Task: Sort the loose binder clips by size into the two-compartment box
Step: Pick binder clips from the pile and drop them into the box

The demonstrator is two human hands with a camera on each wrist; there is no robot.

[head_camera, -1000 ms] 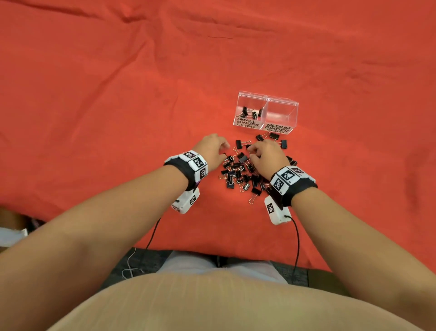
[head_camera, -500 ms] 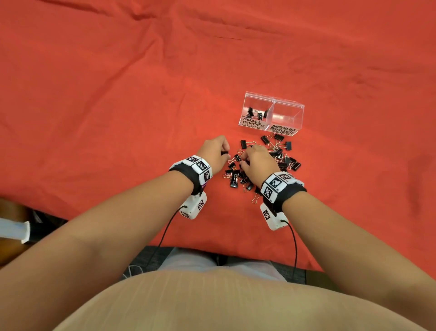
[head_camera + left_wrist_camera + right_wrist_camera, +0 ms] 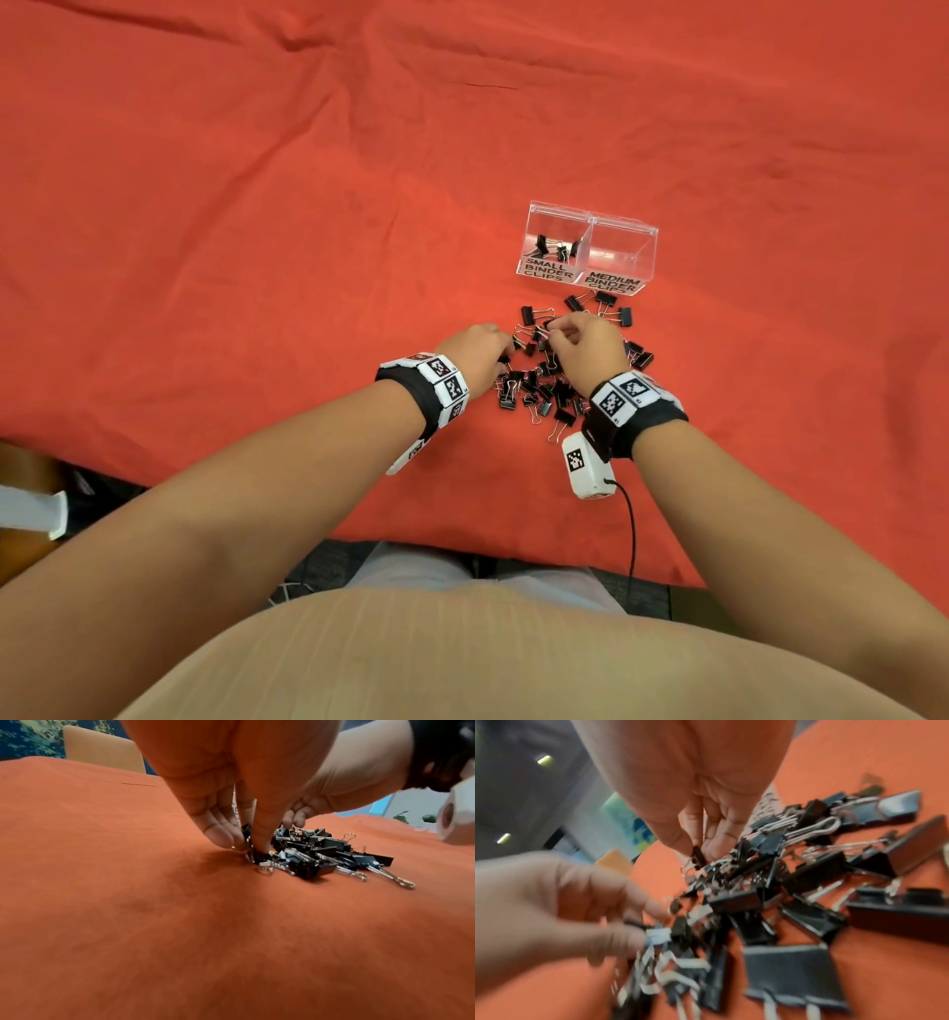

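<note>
Two bare hands worked a heap of loose black binder clips with silver wire handles [image 3: 544,383] on a surface draped in orange-red cloth [image 3: 257,205]. The left hand [image 3: 475,354] reached down at the heap's left edge, thumb and fingertips [image 3: 221,835] closed together on a small black clip [image 3: 246,830] just at the cloth. The right hand [image 3: 585,344] sat over the heap's far side, its thumb and forefinger pinching another small black clip [image 3: 697,855] lifted slightly above the tangle; the wrist view was blurred, so the grip's detail was hard to read. The clear plastic two-compartment box [image 3: 534,226] stood just beyond the heap, ahead and a little to the right of both hands, its long axis running left to right. Its left compartment, labelled for small clips [image 3: 548,270], already held a few; the right one, labelled medium [image 3: 613,281], looked empty. The right hand lay nearer the box, so its clip probably had the shorter trip forward to the small side. Most of the sorting appeared yet to be done.
</note>
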